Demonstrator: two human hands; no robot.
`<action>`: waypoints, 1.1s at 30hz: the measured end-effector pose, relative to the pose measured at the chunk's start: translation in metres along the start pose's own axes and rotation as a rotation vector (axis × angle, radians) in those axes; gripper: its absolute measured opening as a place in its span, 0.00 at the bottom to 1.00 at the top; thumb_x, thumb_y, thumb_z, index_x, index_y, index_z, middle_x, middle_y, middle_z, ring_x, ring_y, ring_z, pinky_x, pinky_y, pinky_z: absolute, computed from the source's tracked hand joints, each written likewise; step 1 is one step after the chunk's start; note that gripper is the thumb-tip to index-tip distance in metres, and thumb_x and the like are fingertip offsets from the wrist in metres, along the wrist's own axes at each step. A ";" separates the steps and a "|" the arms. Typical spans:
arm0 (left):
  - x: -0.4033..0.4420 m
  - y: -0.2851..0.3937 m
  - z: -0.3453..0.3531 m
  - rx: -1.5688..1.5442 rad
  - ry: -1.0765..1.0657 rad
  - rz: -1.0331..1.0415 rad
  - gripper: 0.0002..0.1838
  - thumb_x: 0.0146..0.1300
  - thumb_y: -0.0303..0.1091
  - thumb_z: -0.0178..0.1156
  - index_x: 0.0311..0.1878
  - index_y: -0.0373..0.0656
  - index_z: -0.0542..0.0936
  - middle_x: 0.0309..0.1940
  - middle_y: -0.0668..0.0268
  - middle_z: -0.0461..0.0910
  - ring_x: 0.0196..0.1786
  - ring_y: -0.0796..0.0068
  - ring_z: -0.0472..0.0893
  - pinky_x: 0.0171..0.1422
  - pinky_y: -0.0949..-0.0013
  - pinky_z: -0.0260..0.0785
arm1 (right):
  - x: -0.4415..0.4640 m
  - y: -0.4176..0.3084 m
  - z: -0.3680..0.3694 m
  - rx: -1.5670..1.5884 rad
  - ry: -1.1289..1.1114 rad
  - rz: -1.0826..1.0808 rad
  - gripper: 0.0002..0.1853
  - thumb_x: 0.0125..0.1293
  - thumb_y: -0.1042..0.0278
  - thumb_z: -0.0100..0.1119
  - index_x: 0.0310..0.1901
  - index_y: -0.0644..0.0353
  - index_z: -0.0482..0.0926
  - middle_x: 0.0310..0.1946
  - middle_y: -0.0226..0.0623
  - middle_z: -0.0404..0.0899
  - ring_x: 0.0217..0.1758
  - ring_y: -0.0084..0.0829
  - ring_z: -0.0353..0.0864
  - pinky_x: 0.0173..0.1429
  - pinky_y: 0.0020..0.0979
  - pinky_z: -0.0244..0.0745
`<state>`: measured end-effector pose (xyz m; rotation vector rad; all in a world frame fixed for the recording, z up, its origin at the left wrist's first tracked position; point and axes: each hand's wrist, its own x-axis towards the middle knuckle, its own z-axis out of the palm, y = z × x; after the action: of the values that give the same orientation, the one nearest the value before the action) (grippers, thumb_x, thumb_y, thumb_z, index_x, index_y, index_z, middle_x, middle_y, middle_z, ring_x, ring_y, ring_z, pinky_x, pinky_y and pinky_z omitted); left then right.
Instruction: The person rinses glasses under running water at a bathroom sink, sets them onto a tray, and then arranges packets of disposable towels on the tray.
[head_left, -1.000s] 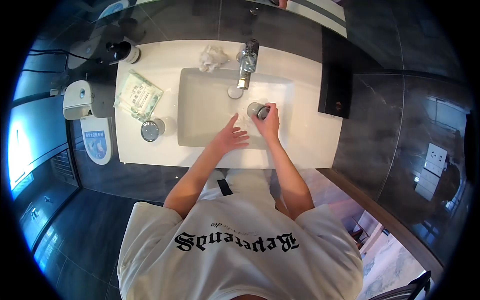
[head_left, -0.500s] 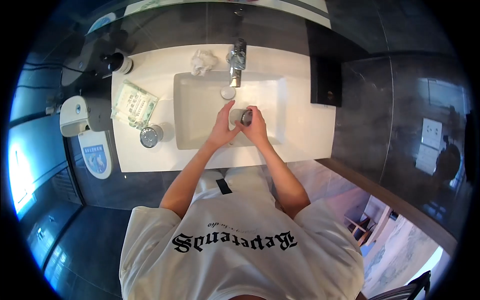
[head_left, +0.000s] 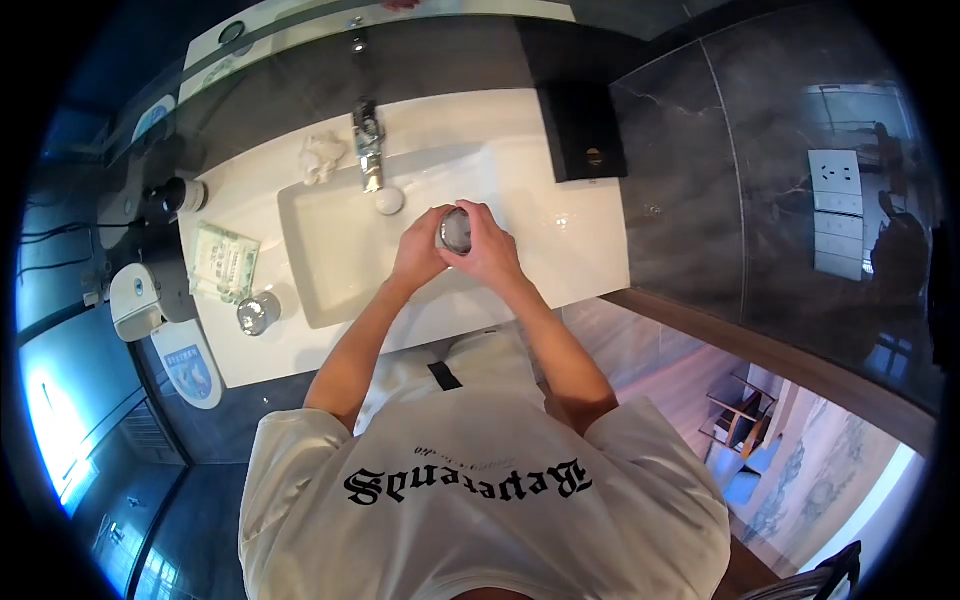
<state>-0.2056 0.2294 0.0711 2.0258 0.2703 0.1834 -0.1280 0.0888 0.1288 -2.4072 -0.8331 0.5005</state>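
Note:
Over the right part of the white sink (head_left: 300,250), both hands are closed around a clear drinking glass (head_left: 456,231), its round end facing up toward me. My left hand (head_left: 418,250) wraps its left side. On the other side, my right hand (head_left: 492,250) grips it with curled fingers. Whether the end facing me is the mouth or the base is hard to tell. The chrome faucet (head_left: 369,150) and the round drain plug (head_left: 389,201) lie up and left of the hands.
Left of the sink, a second glass (head_left: 258,314) stands by a printed packet (head_left: 224,262). A dark bottle (head_left: 180,195) and a crumpled white bundle (head_left: 322,158) sit toward the back. At the right is a black box (head_left: 582,135); a toilet (head_left: 188,365) stands left.
My view has turned to the right. Both hands have moved rightward across the sink with the glass, whose round end now faces up more.

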 end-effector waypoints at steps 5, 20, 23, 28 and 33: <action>0.041 0.043 0.040 -0.089 0.151 -0.059 0.40 0.48 0.38 0.81 0.64 0.42 0.74 0.52 0.53 0.86 0.55 0.51 0.86 0.58 0.57 0.80 | 0.002 0.057 -0.043 0.283 0.094 -0.110 0.53 0.51 0.55 0.84 0.74 0.59 0.60 0.66 0.46 0.73 0.64 0.42 0.80 0.60 0.40 0.81; 0.168 0.112 0.147 0.059 0.336 0.126 0.37 0.49 0.30 0.77 0.65 0.42 0.75 0.55 0.54 0.76 0.61 0.50 0.75 0.68 0.57 0.69 | 0.073 0.171 -0.130 0.480 0.367 -0.100 0.45 0.52 0.62 0.83 0.69 0.60 0.65 0.62 0.51 0.73 0.65 0.52 0.75 0.68 0.45 0.73; 0.207 0.118 0.164 -0.012 0.286 0.157 0.37 0.50 0.29 0.76 0.66 0.41 0.75 0.55 0.54 0.77 0.60 0.49 0.75 0.67 0.56 0.70 | 0.093 0.193 -0.154 0.389 0.498 -0.131 0.46 0.51 0.63 0.83 0.70 0.60 0.66 0.60 0.50 0.73 0.64 0.51 0.75 0.68 0.45 0.73; 0.273 0.135 0.193 0.026 0.310 0.278 0.37 0.49 0.31 0.77 0.65 0.41 0.76 0.54 0.54 0.77 0.58 0.46 0.76 0.64 0.53 0.70 | 0.131 0.231 -0.180 0.350 0.651 -0.095 0.44 0.52 0.68 0.83 0.70 0.61 0.68 0.61 0.49 0.73 0.63 0.43 0.78 0.63 0.40 0.77; 0.322 0.138 0.213 0.016 0.279 0.259 0.39 0.49 0.33 0.78 0.67 0.43 0.76 0.55 0.54 0.78 0.58 0.45 0.77 0.63 0.52 0.71 | 0.170 0.264 -0.176 0.536 0.729 -0.001 0.43 0.55 0.76 0.80 0.70 0.65 0.64 0.64 0.47 0.74 0.63 0.34 0.79 0.57 0.34 0.82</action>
<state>0.1719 0.0728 0.1017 2.0455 0.1823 0.6302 0.2052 -0.0402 0.0818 -1.8650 -0.3158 -0.1579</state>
